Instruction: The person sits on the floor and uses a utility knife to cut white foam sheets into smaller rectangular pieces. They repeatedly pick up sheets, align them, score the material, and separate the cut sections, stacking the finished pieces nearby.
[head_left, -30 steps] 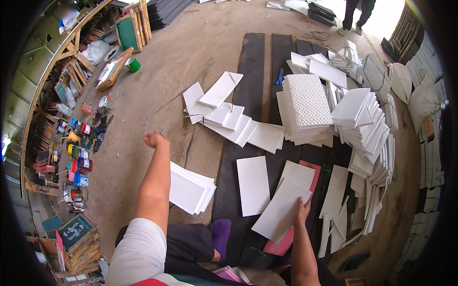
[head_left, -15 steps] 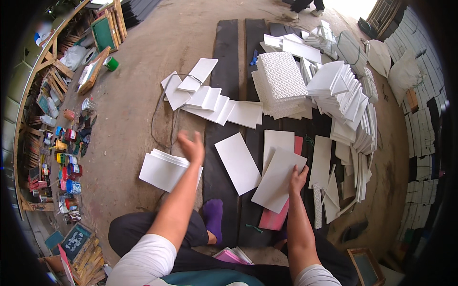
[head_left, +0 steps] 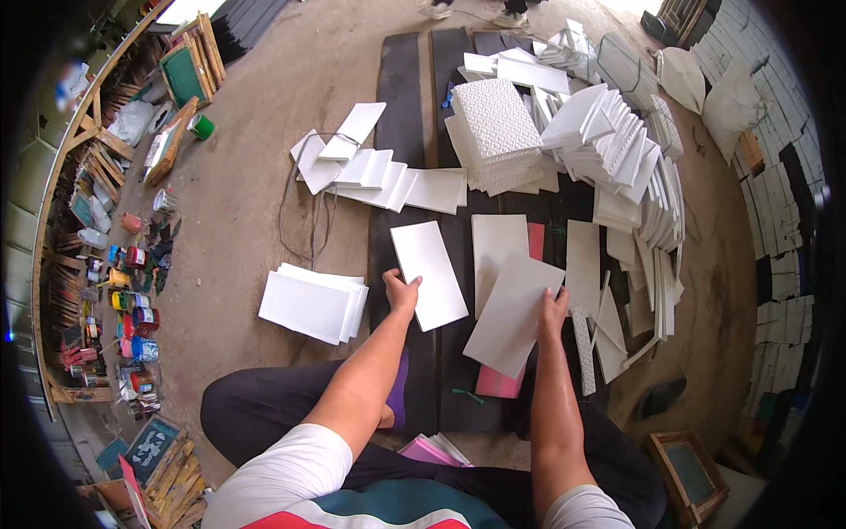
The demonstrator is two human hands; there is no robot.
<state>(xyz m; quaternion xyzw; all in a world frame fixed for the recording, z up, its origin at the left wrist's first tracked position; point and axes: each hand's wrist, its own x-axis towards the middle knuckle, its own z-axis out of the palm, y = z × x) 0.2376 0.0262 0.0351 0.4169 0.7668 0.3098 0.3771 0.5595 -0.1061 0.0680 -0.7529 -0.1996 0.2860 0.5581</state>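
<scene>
My left hand (head_left: 402,289) grips the lower left edge of a white rectangular board (head_left: 430,275), its thumb over the top face. With my right hand (head_left: 553,309) I hold the right edge of another white board (head_left: 513,319), which is tilted and partly covers a third white board (head_left: 495,251). A pink-red board (head_left: 502,383) shows from beneath these. A small stack of white boards (head_left: 307,304) lies left of my left forearm. Beyond my hands, several white boards (head_left: 379,178) lie fanned out in an overlapping row.
A stack of white embossed panels (head_left: 495,123) stands farther off, beside a long leaning row of white boards (head_left: 630,159). Dark planks (head_left: 407,106) lie under the work. Paint cans (head_left: 141,317) and wooden frames line the left side. A person's feet (head_left: 509,19) show at the top.
My left hand has moved right from above the small stack to the white board in the middle and taken hold of its edge. My right hand keeps its board. The view has shifted slightly.
</scene>
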